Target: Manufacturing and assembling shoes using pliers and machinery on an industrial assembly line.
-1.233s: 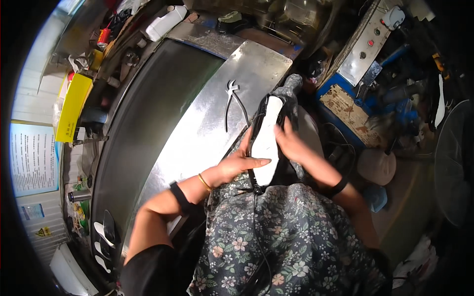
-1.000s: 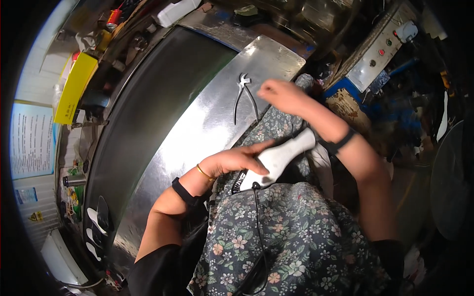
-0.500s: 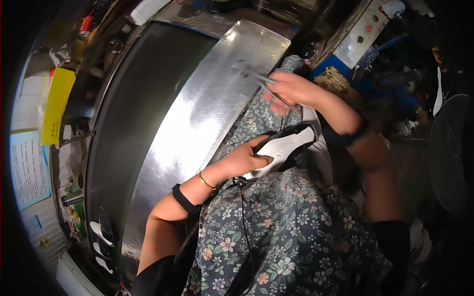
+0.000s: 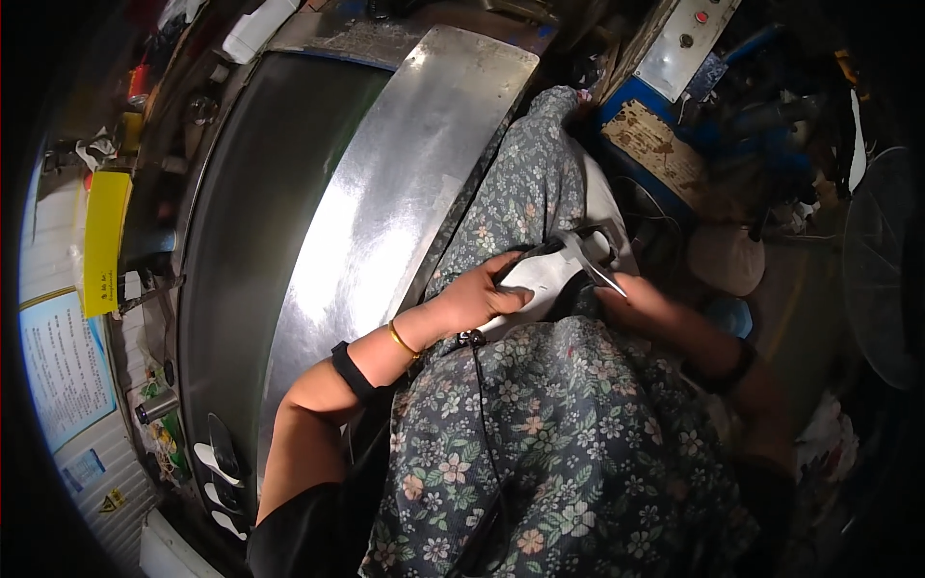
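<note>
My left hand (image 4: 478, 295) grips the heel-side end of a shoe upper (image 4: 542, 278), thumb lying on its white sole-shaped board and fingers around the black side. The piece rests over my lap with the white underside turned up. My right hand (image 4: 638, 302) is closed on a slim two-armed metal hand tool (image 4: 604, 276), like pincers or scissors; its exact kind is unclear. The tool's working end meets the far end of the shoe upper. Shadow covers part of the right fingers.
A shiny metal plate (image 4: 385, 173) runs along a dark conveyor belt (image 4: 260, 183) on my left. Several white-and-black shoe pieces (image 4: 220, 464) lie at the belt's near end. My floral apron (image 4: 540, 433) covers my lap. A control panel (image 4: 686, 48) stands at the far right.
My right hand has come down and nearer with the metal tool, from above the apron to the far end of the shoe upper. My left hand keeps its grip.
</note>
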Tool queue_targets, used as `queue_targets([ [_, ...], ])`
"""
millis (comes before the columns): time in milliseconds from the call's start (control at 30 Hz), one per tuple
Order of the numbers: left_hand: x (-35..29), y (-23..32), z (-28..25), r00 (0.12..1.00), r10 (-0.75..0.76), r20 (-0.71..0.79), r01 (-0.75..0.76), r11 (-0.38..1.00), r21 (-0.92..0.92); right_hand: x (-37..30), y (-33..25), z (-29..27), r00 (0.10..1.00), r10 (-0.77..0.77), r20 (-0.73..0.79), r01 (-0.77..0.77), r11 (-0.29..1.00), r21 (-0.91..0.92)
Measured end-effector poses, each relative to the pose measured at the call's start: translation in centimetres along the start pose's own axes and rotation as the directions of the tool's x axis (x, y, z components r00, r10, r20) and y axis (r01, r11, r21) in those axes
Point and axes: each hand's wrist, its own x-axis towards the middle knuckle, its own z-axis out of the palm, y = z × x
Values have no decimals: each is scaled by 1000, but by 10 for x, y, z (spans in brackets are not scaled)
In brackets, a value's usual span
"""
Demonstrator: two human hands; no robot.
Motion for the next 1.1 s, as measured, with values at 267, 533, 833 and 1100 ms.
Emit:
queue_targets([
  [267,-7,11,13,995,92,-45,-91,996,24,13,-16,-43,852,-279,443,285,957,56],
  [533,-6,9,12,991,56,-120,-20,959,281,34,-22,-33,859,-238,454,296,953,-60],
  [833,11,14,-6,990,2,141,-6,1000,28,35,59,45,916,-400,26,397,894,-209],
  [1100,43,30,13,916,-331,228,389,875,-290,8,66,56,871,-482,-94,390,795,-465],
])
